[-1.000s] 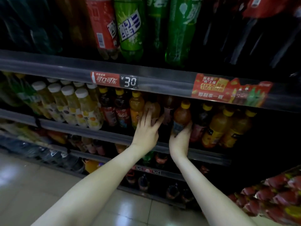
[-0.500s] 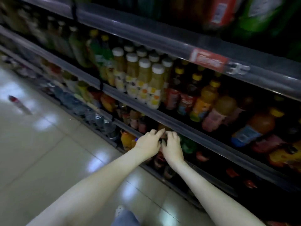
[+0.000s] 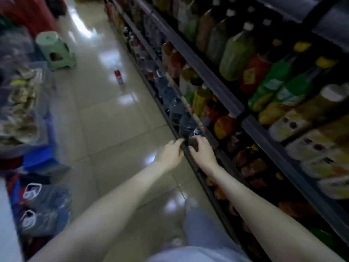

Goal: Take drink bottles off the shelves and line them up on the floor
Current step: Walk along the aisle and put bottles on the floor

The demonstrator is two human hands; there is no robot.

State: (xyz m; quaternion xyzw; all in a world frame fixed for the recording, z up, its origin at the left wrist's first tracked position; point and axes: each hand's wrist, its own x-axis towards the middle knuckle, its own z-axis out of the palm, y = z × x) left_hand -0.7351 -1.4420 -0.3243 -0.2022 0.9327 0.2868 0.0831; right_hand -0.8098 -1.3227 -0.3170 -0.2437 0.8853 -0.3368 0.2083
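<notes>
Drink bottles fill the shelves (image 3: pixel 222 89) on the right: green and yellow ones (image 3: pixel 279 86) higher up, orange ones (image 3: pixel 224 127) lower, clear water bottles (image 3: pixel 175 104) at the bottom. My right hand (image 3: pixel 203 152) curls over a small dark bottle (image 3: pixel 192 143) at the edge of a low shelf. My left hand (image 3: pixel 171 154) is right beside it, fingertips at the same shelf rail and touching the dark bottle; its grip is hidden. One red-labelled bottle (image 3: pixel 118 76) stands alone on the tiled floor (image 3: pixel 113 120) farther down the aisle.
A pale green plastic stool (image 3: pixel 54 52) stands on the floor at the back left. Snack bags (image 3: pixel 20 103), blue crates (image 3: pixel 39 157) and wrapped bottle packs (image 3: pixel 43 210) line the left side. My leg in light trousers (image 3: pixel 200 231) is below, close to the shelf base.
The view has swung left, down the aisle. Both hands left the orange bottles on the middle shelf and dropped to a low shelf edge, where they now close around a dark bottle.
</notes>
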